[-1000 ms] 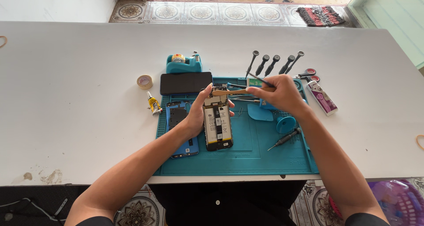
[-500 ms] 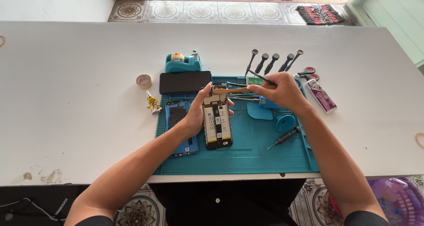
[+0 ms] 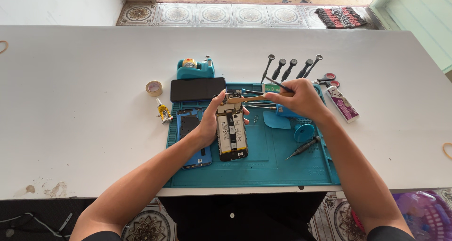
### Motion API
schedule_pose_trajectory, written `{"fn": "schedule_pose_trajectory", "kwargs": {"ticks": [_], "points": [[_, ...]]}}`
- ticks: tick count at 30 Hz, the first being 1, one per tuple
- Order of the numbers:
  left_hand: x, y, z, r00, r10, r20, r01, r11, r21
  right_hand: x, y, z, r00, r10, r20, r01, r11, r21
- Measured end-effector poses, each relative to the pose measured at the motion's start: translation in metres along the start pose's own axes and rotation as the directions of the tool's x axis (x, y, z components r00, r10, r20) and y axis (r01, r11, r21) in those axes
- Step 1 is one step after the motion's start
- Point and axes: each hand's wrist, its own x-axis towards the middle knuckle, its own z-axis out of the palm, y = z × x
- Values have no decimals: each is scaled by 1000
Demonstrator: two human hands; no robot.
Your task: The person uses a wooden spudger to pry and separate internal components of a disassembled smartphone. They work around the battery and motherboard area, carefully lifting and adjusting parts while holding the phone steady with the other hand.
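On the teal repair mat (image 3: 263,168), my left hand (image 3: 209,123) clasps the opened phone (image 3: 231,132), long axis near-to-far, its left edge hidden. My right hand (image 3: 301,97) pinches tweezers (image 3: 249,99) pointing left at its far end; tip contact unclear.

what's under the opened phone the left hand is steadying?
The opened black phone with exposed battery lies on the teal rectangular repair mat. The left hand grips its left edge. The mat directly beneath the phone is covered, so anything there cannot be seen.
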Motion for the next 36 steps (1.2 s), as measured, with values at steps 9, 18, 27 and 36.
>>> {"fn": "schedule_pose_trajectory", "kwargs": {"ticks": [9, 18, 27, 36], "points": [[-3, 4, 2, 999, -28, -24, 28, 1000, -7, -5, -7, 27, 996, 6, 88, 3, 995, -101], [0, -1, 1, 1000, -6, -8, 6, 1000, 24, 0, 2, 1, 1000, 14, -15, -14, 1000, 18], [-3, 4, 3, 998, -34, -46, 34, 999, 6, -5, -5, 30, 993, -10, 116, 16, 999, -48], [-2, 3, 2, 1000, -2, -4, 2, 1000, 25, -1, -3, 4, 999, 38, -5, -39, 998, -56]]}}
